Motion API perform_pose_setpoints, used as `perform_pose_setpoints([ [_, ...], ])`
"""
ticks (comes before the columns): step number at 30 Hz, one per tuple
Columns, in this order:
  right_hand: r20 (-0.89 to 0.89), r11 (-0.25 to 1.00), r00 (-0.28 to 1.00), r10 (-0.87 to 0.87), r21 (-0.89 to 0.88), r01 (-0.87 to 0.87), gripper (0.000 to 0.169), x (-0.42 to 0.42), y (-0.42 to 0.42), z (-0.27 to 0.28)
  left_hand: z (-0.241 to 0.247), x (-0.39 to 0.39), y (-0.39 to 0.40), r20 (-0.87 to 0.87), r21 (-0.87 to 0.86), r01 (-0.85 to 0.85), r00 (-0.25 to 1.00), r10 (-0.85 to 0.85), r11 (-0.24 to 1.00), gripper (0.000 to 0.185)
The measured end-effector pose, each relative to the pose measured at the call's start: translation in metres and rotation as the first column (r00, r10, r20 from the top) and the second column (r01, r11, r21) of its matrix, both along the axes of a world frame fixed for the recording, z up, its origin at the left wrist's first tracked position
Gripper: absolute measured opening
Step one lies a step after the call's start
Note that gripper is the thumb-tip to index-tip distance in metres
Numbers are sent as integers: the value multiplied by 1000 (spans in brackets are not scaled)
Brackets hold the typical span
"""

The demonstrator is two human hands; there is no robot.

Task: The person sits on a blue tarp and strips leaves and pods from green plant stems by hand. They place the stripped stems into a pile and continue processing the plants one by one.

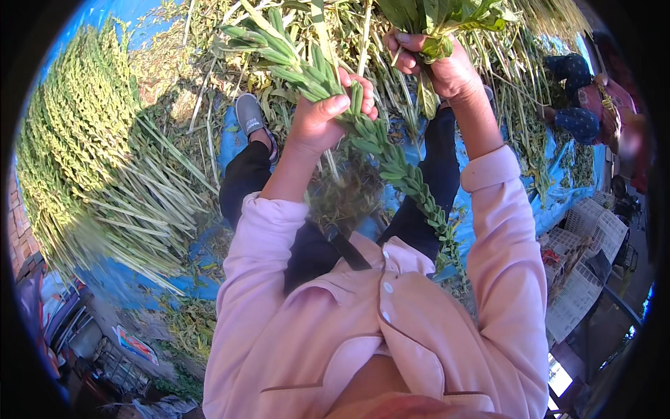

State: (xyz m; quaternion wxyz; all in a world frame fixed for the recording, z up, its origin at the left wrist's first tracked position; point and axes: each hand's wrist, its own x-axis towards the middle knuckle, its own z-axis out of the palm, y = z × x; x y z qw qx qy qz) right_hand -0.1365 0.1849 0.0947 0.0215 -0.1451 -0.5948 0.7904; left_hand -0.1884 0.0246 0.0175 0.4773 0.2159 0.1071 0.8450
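Note:
My left hand point(337, 112) is closed round a sesame stalk point(411, 173) thick with green pods; its podded tip hangs down to the right, over my leg. Higher up and to the right, my right hand point(437, 65) grips a bunch of broad green leaves point(445, 18), with one yellowish leaf hanging below the fingers. Past both hands lie cut stalks and fallen leaves point(178, 57). Between my legs is more leafy litter point(345, 196), partly blurred.
A large heap of podded stalks point(78, 120) lies at the left, cut ends towards me, on a blue plastic sheet point(131, 285). At the right a person in patterned trousers point(576, 123) sits near the stalks. White plastic crates point(581, 283) stand at the lower right.

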Motion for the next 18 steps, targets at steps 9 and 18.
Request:
perform_pose_setpoints([
  [9,7,988,993,121,-102,-120,20,-30,-38,-23,0,-2,-1,-36,8,48,998,-48,999,26],
  [18,-41,916,997,61,400,-39,14,-19,-65,19,0,-2,3,-107,-112,-55,993,43,992,37],
])
